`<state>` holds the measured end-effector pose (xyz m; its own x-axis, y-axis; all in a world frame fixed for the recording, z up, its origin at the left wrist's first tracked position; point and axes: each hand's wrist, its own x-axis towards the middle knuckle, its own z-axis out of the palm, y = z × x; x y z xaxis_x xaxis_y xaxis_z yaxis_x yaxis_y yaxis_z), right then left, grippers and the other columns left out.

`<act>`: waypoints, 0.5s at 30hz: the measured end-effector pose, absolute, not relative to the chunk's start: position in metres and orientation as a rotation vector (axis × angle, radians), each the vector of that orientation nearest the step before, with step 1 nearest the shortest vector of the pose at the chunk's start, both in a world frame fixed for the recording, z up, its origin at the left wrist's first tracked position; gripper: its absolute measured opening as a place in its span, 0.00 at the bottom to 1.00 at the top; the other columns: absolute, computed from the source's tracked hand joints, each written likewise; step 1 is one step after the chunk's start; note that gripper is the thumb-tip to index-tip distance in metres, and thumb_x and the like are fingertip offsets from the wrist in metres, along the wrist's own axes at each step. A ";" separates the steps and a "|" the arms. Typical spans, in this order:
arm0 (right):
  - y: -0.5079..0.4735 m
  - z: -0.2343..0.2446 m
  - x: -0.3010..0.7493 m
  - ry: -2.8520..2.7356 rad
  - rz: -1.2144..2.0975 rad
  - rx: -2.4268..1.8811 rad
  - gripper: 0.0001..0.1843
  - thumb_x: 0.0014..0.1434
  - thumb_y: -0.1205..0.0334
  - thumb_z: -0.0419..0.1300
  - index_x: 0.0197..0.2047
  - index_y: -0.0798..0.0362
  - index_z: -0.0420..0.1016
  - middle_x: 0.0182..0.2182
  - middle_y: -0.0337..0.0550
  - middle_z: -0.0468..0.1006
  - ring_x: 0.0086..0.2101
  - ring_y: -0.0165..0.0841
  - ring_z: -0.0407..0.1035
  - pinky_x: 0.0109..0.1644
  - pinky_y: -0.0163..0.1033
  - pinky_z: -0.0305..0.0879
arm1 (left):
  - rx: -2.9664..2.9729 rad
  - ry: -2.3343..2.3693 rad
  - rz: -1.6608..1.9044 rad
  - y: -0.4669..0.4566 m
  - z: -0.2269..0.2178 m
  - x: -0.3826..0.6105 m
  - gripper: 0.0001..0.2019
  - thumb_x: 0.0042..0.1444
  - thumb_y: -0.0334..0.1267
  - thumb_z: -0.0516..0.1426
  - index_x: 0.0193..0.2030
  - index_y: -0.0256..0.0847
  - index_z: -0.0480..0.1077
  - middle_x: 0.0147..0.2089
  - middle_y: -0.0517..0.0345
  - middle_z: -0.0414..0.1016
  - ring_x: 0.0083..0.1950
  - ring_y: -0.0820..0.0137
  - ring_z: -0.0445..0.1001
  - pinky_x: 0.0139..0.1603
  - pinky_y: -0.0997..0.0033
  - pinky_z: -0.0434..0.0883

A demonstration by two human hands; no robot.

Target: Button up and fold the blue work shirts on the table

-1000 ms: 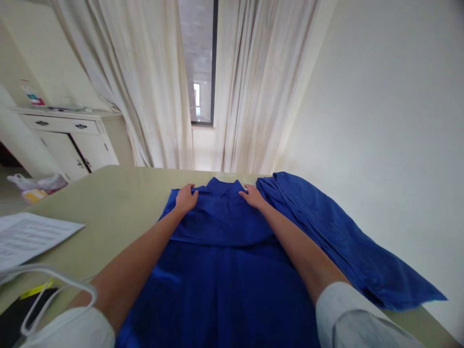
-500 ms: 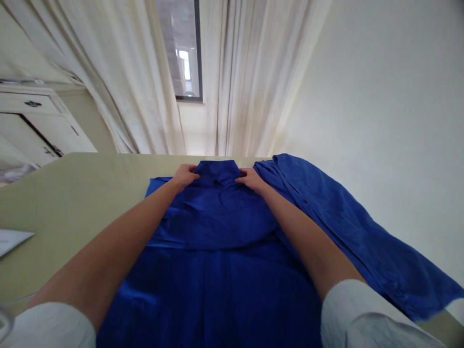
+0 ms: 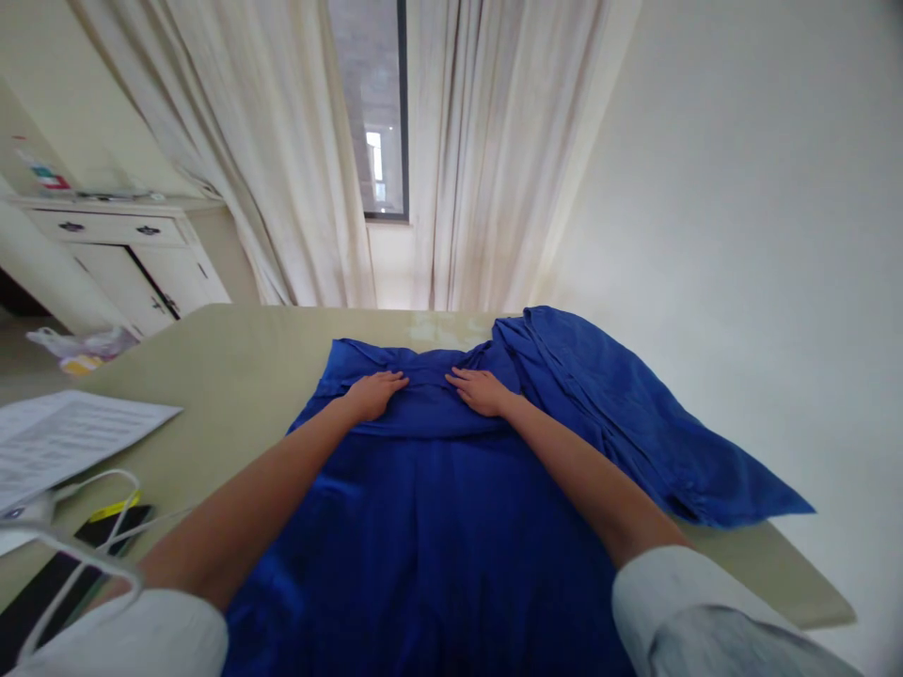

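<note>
A blue long-sleeved garment (image 3: 437, 527) lies spread on the table, its lower part running toward me. Its upper end is folded down into a flat band near the far table edge. On the left of that band rests my left hand (image 3: 377, 393), palm down with fingers stretched out. My right hand (image 3: 483, 390) lies flat on the band's right side, fingers also extended. Neither hand grips the cloth. One blue sleeve (image 3: 635, 414) stretches out to the right, past my right forearm. The other sleeve cannot be made out.
Printed paper sheets (image 3: 77, 437) lie on the table (image 3: 232, 357) at left. Nearer me are a dark phone-like device (image 3: 63, 592) and a white cable (image 3: 105, 559). Beyond stand a white cabinet (image 3: 119, 254), plastic bags (image 3: 88, 348) and curtains (image 3: 282, 169). A wall (image 3: 748, 235) borders the right.
Both hands have let go of the raised collar part and now press flat on the cloth, closer to me. The collar part is folded down. The view has shifted left.
</note>
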<state>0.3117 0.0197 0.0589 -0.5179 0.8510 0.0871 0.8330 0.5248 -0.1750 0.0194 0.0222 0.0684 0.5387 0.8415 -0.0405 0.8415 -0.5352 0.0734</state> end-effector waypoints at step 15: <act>-0.374 0.022 0.426 -1.601 0.128 -1.886 0.23 0.69 0.40 0.56 0.60 0.40 0.74 0.43 0.50 0.78 0.40 0.47 0.76 0.47 0.57 0.78 | 2.676 1.860 0.612 -0.357 -0.030 -0.114 0.51 0.54 0.37 0.60 0.81 0.69 0.41 0.78 0.56 0.59 0.75 0.41 0.63 0.78 0.24 0.47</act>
<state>0.4258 -0.3735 0.0219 0.2488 0.9113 0.3282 0.8476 -0.0409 -0.5290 -0.1136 -0.3568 -0.0298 0.3078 0.8665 0.3930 0.9306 -0.3602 0.0652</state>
